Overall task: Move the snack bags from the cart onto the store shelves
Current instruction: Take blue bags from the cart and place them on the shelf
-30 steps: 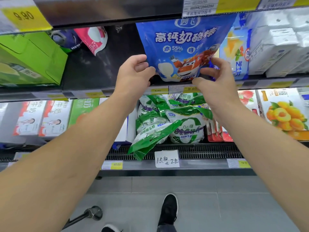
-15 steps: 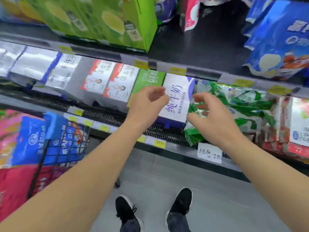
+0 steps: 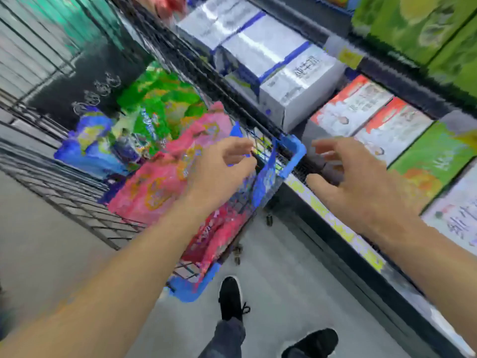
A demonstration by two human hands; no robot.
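Hovering over the cart's near corner, the left hand (image 3: 222, 171) has fingers loosely curled and apart, gripping nothing; it sits above the pink snack bags (image 3: 160, 187). The right hand (image 3: 353, 182) floats in front of the shelf edge (image 3: 335, 223), fingers spread and relaxed, thumb out toward the cart, touching nothing visible. Both forearms are bare and reach in from the bottom corners.

The frame is motion-blurred, so counts are rough. The wire cart (image 3: 289, 156) with blue corner trim holds at least one pink bag on top with red packaging under it, one green bag (image 3: 160, 104) behind, and one blue bag (image 3: 87, 140) at the far left; exact totals cannot be told. All of these bags sit in the cart. On the shelf: three white milk cartons (image 3: 296, 91), two red-and-white boxes (image 3: 361, 112), one green box (image 3: 433, 161), and large green cases (image 3: 418, 24) on the level above.

The cart's blue corner sits just beside the shelf edge. Grey floor (image 3: 284, 280) lies open between cart and shelf base, with two black shoes (image 3: 229, 298) standing on it.
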